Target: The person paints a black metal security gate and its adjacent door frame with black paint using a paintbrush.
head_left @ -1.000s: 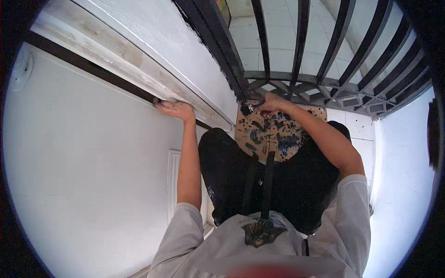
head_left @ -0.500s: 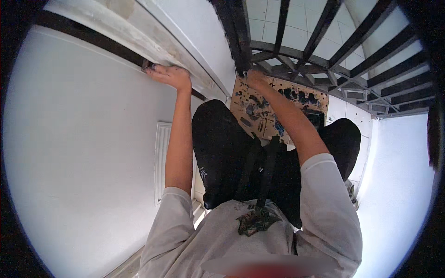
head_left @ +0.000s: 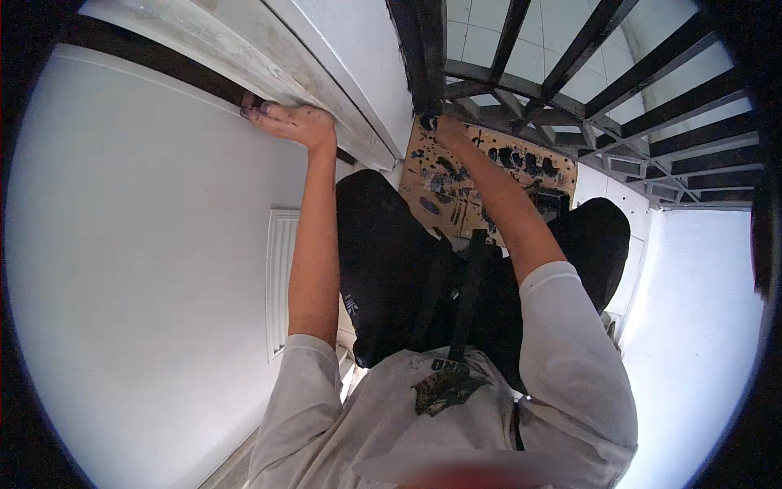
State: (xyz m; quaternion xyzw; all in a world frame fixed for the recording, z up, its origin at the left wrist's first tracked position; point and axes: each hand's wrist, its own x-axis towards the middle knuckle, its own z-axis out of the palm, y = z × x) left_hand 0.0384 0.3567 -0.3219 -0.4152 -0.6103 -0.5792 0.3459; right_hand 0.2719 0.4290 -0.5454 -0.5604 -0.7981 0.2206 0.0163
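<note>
My left hand (head_left: 295, 124) rests at the edge of the white door (head_left: 163, 236), beside the pale door frame (head_left: 236, 69). Its fingers are stretched out and dark-stained, with the tips at the dark gap. At the foot of the black gate post (head_left: 417, 61), my right hand (head_left: 449, 130) is closed, its fingers mostly hidden. Something dark shows by the fingertips, too small to make out. Below this hand lies a cardboard sheet (head_left: 425, 163) spattered with black paint, and on it a black tray (head_left: 551, 200) partly behind my forearm.
Slanting black gate bars (head_left: 599, 45) fill the upper right, with tiles behind them. A white wall (head_left: 692, 277) stands on the right. A louvred vent panel (head_left: 281, 281) is set low in the door. My knees bend on either side of the cardboard.
The view has shifted slightly, so gate and cardboard sit a little higher. Both hands stay at nearly the same places; more dark colour shows beside my right fingertips.
</note>
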